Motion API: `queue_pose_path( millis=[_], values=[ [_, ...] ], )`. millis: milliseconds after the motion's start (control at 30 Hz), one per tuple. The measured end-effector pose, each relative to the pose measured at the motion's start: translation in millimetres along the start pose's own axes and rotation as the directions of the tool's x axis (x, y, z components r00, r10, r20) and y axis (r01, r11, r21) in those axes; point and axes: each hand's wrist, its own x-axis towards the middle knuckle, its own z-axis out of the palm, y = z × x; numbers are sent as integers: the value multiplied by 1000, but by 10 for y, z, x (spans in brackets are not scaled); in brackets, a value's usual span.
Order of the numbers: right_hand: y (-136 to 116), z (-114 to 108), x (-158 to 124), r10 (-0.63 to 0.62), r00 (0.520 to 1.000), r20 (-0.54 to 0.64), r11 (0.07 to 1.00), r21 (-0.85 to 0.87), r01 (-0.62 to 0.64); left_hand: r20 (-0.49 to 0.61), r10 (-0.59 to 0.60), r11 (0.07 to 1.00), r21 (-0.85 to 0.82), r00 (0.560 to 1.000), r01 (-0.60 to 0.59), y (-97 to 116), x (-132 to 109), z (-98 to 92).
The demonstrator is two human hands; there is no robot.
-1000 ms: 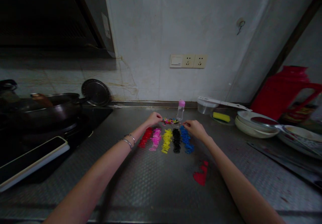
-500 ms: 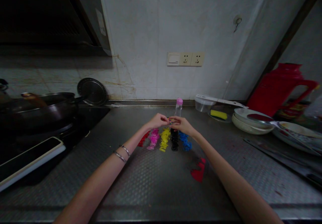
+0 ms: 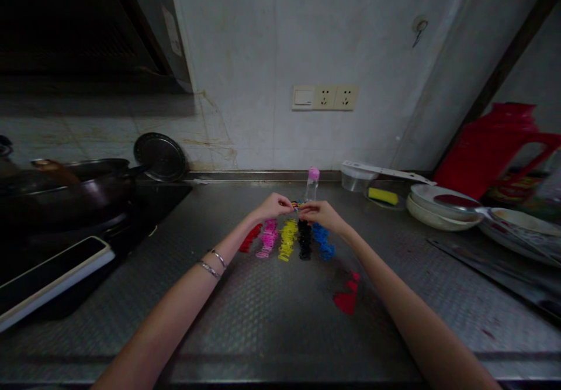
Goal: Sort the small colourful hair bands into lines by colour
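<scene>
My left hand (image 3: 277,206) is closed in a pinch above the far end of the coloured rows. Facing it, my right hand (image 3: 322,213) is pinched too, its fingertips close to the left ones. Between them shows a small multicoloured bit (image 3: 297,205), too small to name. Nearer to me lie rows of small loop-like pieces, sorted by colour: red (image 3: 250,238), pink (image 3: 267,239), yellow (image 3: 288,240), black (image 3: 305,240) and blue (image 3: 323,242). Just behind my right hand stands a clear bottle with a pink cap (image 3: 312,175).
A red cut-out shape (image 3: 347,297) lies inside my right forearm. Stacked bowls (image 3: 438,211), a yellow sponge (image 3: 383,196), a clear plastic cup (image 3: 353,179) and a red thermos (image 3: 493,150) stand right. A pan (image 3: 92,188) sits left on the stove, near a white-edged device (image 3: 56,279).
My fingertips have drawn slightly apart, and the right fingers are now more tightly bunched. The whole view has shifted a little; the coloured rows lie as before.
</scene>
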Motion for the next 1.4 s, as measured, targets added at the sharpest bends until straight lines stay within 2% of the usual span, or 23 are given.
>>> queue_pose_path(
  millis=[200, 800, 1000, 1133, 1267, 1400],
  values=[
    [15, 64, 24, 8, 999, -49, 1000, 13, -7, 25, -2, 1000, -28, 1000, 3, 20, 25, 32],
    [15, 44, 13, -49, 998, -40, 999, 20, 50, 44, -19, 999, -37, 999, 21, 55, 25, 45],
    [42, -48, 26, -53, 997, -63, 996, 66, 57, 41, -17, 999, -28, 999, 18, -12, 31, 19],
    [90, -211, 42, -48, 988, -147, 996, 63, 58, 27, -45, 999, 14, 999, 45, -40, 42, 15],
    [157, -379, 47, -50, 967, -248, 997, 42, 62, 71, -2, 997, 80, 997, -4, 28, 41, 132],
    [205, -468, 43, -46, 948, -315, 998, 16, 54, 180, 71, 971, 212, 981, -109, 169, 8, 402]
  ],
)
